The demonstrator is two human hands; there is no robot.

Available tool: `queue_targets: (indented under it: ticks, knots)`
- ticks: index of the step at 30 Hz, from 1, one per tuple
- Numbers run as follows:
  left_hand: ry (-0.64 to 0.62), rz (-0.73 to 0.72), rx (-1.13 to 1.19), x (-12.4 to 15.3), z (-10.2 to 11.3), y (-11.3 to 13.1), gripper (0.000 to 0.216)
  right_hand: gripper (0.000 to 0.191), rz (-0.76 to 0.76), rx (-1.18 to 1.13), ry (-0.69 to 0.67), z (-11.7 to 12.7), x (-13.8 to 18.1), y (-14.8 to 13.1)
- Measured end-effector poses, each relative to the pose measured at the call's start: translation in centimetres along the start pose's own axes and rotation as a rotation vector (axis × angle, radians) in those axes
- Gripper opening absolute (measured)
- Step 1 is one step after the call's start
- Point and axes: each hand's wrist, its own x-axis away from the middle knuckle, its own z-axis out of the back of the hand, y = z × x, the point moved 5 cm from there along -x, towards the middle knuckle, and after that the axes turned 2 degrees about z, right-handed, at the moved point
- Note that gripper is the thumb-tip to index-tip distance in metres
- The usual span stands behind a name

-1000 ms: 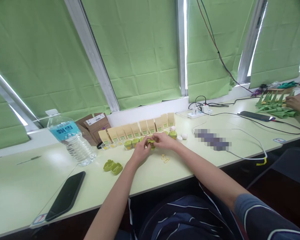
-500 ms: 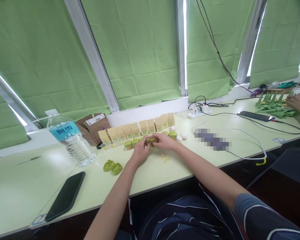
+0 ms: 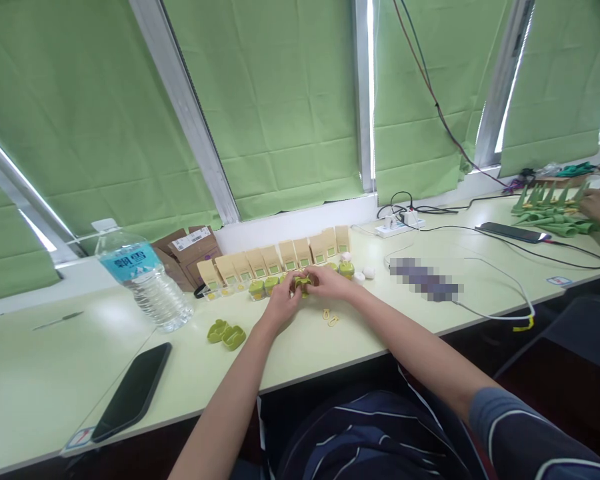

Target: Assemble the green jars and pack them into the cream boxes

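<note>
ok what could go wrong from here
The left hand and right hand hold a green piece close to the green-topped boxes, so a knuckle might nudge one. Two small yellow bits lie loose near the right forearm, which could brush them away. The phone reaches nearly to the table's front edge; a bump might tip it off.

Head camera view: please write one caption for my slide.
Left hand and right hand hold a small green piece before a row of tan packages.
</note>
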Motion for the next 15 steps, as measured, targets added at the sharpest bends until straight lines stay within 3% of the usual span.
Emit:
queue_targets:
  ticks: [15]
  knots:
    - [0.006, -0.007, 0.011, 0.01, 0.0, -0.04, 0.021, 0.022, 0.004, 0.001, 0.002, 0.05, 0.09, -0.14]
